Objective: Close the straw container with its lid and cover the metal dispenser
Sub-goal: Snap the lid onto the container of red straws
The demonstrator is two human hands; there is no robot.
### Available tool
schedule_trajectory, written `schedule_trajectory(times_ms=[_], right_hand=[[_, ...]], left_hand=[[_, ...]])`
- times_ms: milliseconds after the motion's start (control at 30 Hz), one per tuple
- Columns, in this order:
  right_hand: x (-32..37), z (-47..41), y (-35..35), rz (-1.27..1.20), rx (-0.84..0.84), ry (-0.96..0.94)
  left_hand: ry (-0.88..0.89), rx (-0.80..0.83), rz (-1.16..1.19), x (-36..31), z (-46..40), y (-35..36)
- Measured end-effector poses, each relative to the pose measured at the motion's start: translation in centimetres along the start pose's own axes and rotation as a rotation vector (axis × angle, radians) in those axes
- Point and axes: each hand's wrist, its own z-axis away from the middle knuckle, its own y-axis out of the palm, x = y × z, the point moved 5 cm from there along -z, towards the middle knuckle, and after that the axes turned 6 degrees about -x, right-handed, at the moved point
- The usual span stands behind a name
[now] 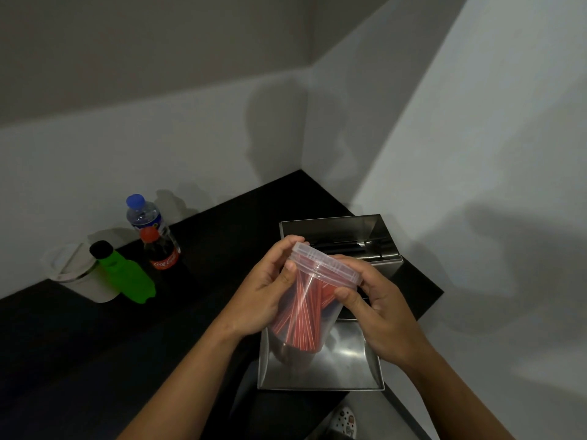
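Note:
A clear plastic straw container (301, 315) full of red straws is held tilted above the counter. A clear round lid (327, 263) sits on its mouth. My left hand (270, 290) wraps the container's left side, thumb on the lid's rim. My right hand (371, 300) grips the lid's right edge and the container's upper right side. Behind my hands stands the open metal dispenser (336, 233). Its metal cover (346, 366) lies upturned at the counter's front edge, under the container.
On the black counter (206, 236) at the left stand a blue-capped water bottle (143, 214), a cola bottle (162, 252), a green bottle (124, 274) and a white cup (79, 274). White walls close the back and right. A shoe (344, 420) shows on the floor below.

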Motion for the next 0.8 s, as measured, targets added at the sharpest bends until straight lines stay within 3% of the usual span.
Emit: schedule_trajectory(times_ms=[233,433,800], right_hand=[[0.2,-0.2,0.1,0.062,0.044,-0.008],[1.2,-1.3,0.5,0.314,0.06,-0.11],[1.6,-1.1,1.4,0.217,-0.081,-0.138]], left_hand=[[0.013,-0.019,0.008,0.0,0.2,-0.3],[0.034,-0.029,-0.025,-0.2,0.6,0.5],[0.005,-0.088,0.055,-0.3,1.7,1.1]])
